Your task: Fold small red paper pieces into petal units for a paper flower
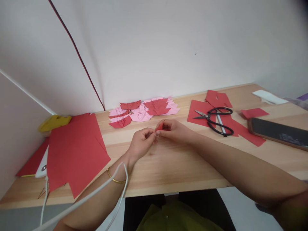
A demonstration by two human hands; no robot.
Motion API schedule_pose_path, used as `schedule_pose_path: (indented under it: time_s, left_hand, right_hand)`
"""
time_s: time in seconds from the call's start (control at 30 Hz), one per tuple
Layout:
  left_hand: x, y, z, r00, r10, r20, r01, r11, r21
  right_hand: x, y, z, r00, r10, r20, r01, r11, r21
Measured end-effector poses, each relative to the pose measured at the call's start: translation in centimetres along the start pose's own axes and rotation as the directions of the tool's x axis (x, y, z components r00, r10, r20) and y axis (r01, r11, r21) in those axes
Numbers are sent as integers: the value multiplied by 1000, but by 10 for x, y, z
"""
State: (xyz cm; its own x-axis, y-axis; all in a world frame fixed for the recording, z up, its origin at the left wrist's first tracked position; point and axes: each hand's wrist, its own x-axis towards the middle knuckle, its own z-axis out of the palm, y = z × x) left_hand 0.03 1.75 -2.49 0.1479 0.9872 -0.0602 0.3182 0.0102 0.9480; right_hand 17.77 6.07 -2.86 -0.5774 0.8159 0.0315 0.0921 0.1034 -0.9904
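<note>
Between my two hands, just above the middle of the wooden table, is a small folded piece of red paper (159, 127). My left hand (143, 140) pinches its left end, thumb against fingers. From the other side my right hand (173, 130) grips the same piece, its fingertips meeting those of the left. Most of the paper is covered by the fingers, so its full shape is hidden. Behind my hands lie several cut paper pieces in pink (141, 113) and red (157, 106), overlapping along the wall.
Black-handled scissors (209, 118) lie with parted blades on red paper scraps (196, 110) at the right. Beyond is a dark phone-like slab (279, 130). Large red sheets (74, 147) and a yellow item (54, 123) are at the left. A white cable (91, 195) crosses my left forearm.
</note>
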Motion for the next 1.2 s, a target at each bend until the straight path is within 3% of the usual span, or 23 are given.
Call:
schedule_pose_path:
  time_s: [0.3,0.43,0.6,0.77,0.87,1.03,1.2]
  left_hand:
    - [-2,4,-5,995,83,50,-85,995,58]
    - [-2,4,-5,993,102,65,-105,994,44]
    - [-1,1,-3,998,61,15,-62,998,25]
    - [0,1,-1,1000,9,-19,-11,998,-59]
    - [0,1,0,999,-8,35,10,998,-68]
    - [-1,3,-3,994,33,104,-32,999,-14]
    - [-4,8,-6,990,69,123,-70,997,9]
  right_hand:
    - [-2,-8,2,992,-50,-118,23,975,-221]
    - [-1,-7,2,994,13,-106,-24,994,-107]
    - [-1,-7,-5,998,61,0,-61,998,24]
    - [0,-7,-4,999,-37,33,38,999,-39]
    - [0,-9,-3,998,-51,-35,46,991,-126]
    - [-1,-15,-5,998,-37,-53,23,970,-243]
    - [-1,-14,-9,1000,-19,-11,17,985,-171]
